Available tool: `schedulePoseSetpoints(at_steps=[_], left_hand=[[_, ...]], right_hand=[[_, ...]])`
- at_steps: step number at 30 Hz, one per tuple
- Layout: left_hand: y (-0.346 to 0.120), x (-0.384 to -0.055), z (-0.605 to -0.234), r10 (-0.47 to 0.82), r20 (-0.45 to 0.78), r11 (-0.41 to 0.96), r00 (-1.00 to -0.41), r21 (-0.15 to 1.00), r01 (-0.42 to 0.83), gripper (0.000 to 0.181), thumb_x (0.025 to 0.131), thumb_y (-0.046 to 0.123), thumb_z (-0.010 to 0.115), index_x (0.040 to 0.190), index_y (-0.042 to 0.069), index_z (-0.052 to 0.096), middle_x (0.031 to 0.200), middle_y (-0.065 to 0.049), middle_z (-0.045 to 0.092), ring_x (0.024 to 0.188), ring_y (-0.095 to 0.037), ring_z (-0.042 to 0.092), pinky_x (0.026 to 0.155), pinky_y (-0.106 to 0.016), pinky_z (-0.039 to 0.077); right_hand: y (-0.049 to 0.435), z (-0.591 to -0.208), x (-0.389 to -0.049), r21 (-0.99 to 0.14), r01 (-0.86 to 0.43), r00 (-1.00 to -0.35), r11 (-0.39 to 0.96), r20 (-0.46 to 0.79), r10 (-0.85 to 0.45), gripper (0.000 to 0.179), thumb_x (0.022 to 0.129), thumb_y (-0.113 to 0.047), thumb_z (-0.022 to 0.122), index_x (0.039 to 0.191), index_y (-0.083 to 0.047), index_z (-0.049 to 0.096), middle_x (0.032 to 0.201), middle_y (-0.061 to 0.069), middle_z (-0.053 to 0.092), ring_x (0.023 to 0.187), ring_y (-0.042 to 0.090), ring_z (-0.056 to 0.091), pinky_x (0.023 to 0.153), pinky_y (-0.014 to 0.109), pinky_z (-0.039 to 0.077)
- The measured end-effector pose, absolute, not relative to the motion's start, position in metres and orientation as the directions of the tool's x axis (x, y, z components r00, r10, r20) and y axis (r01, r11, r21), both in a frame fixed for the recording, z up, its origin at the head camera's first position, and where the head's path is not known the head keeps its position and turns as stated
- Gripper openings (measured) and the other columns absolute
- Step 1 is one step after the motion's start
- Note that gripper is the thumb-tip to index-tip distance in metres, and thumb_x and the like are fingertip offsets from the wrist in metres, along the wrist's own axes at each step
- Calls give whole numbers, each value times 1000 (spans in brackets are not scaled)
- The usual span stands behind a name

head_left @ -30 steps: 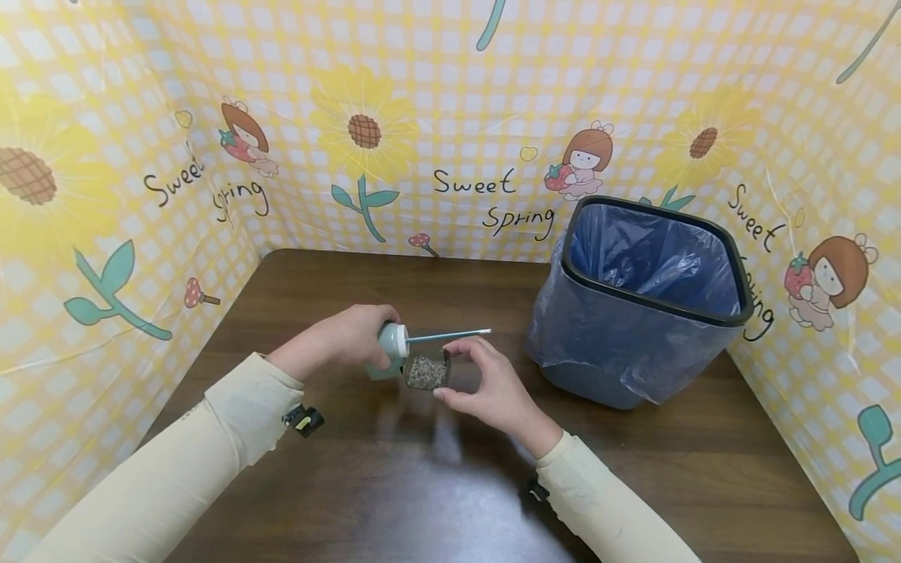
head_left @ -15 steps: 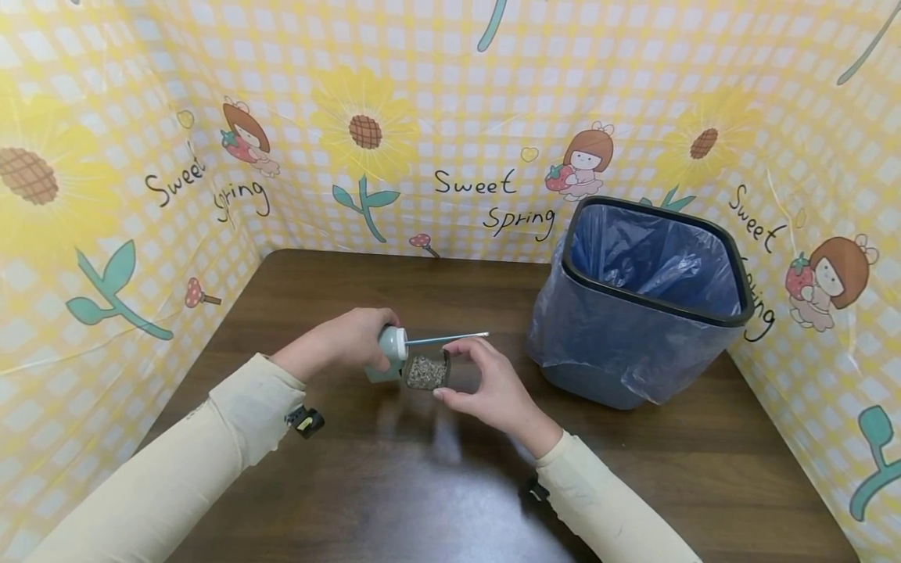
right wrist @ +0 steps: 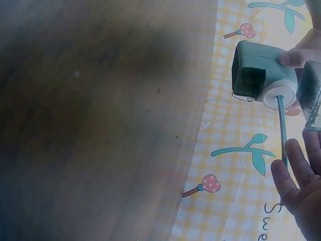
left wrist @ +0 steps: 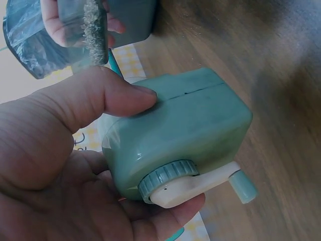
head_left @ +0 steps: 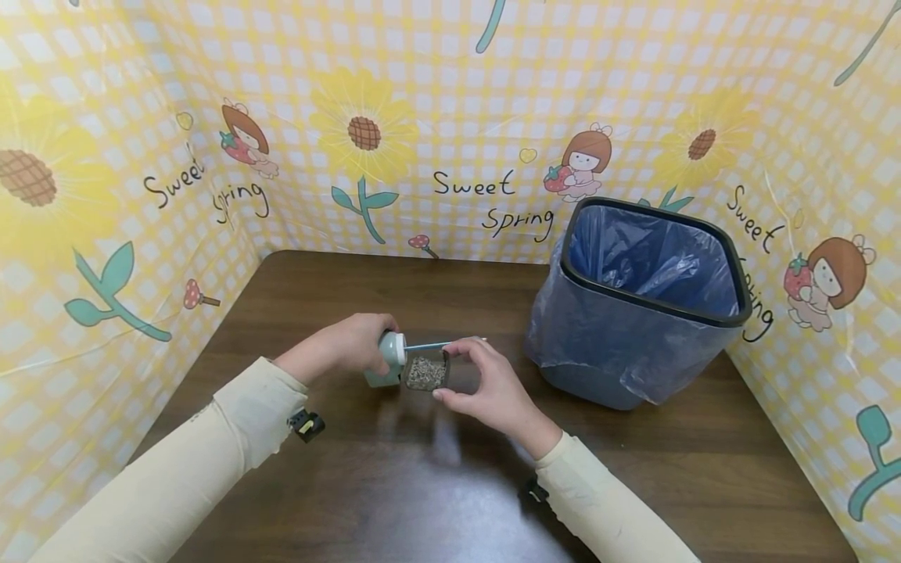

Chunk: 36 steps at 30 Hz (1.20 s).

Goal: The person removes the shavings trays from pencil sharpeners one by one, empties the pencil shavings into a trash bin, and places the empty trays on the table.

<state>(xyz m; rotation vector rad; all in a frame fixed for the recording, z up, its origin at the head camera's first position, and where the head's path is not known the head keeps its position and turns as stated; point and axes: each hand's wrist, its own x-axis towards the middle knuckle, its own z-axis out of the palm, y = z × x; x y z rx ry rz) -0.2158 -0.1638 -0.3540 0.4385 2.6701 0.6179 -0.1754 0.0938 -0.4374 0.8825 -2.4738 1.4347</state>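
Note:
My left hand grips a green hand-crank pencil sharpener above the table. Its white crank with a green knob shows in the left wrist view. A thin blue pencil sticks out of the sharpener's white front, its far part passing behind my right fingers. In the right wrist view, an open square slot shows in the sharpener's body. Between thumb and fingers, my right hand pinches a clear shavings drawer holding grey shavings, just beside the sharpener. Whether drawer and sharpener touch, I cannot tell.
A bin lined with a bluish plastic bag stands at the right rear of the brown wooden table. A yellow checked cloth with flowers and lettering forms walls at the back and both sides.
My left hand has come slightly down with the sharpener, and the pencil has sunk lower, its end now mostly behind my right fingers. My right hand and the drawer stay nearly still.

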Motion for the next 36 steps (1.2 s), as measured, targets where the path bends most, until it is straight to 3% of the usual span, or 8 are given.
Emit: schedulePoseSetpoints(at_steps=[3, 12, 22, 36], left_hand=[[-164, -216, -357, 377, -274, 857, -885, 465, 221, 63, 78, 5, 81, 134, 1, 55, 116, -15, 66, 98, -28, 63, 79, -40, 55], [-165, -216, -361, 379, -268, 867, -886, 439, 238, 62, 76, 5, 81, 133, 1, 56, 114, -15, 66, 97, -28, 63, 78, -39, 55], [-166, -219, -367, 378, -275, 869, -884, 435, 236, 63, 75, 7, 82, 133, 1, 56, 112, -14, 66, 95, -27, 63, 76, -38, 54], [-163, -220, -370, 382, -268, 875, -884, 412, 254, 64, 73, 7, 82, 132, 1, 57, 112, -14, 66, 94, -27, 62, 76, -37, 54]], right_hand=[[93, -438, -175, -739, -561, -813, 373, 408, -414, 56, 79, -26, 90, 126, -18, 62, 124, -11, 61, 118, 24, 61, 103, 45, 50], [93, -440, -175, -728, -561, -817, 394, 410, -407, 55, 78, -27, 90, 125, -20, 62, 124, -12, 61, 115, 8, 58, 102, 41, 50], [94, -441, -176, -737, -555, -819, 385, 405, -406, 54, 78, -26, 90, 124, -20, 62, 122, -12, 60, 115, 10, 58, 103, 50, 50], [94, -440, -176, -731, -554, -822, 398, 403, -403, 55, 78, -27, 90, 125, -22, 62, 123, -14, 60, 114, 8, 58, 101, 42, 51]])
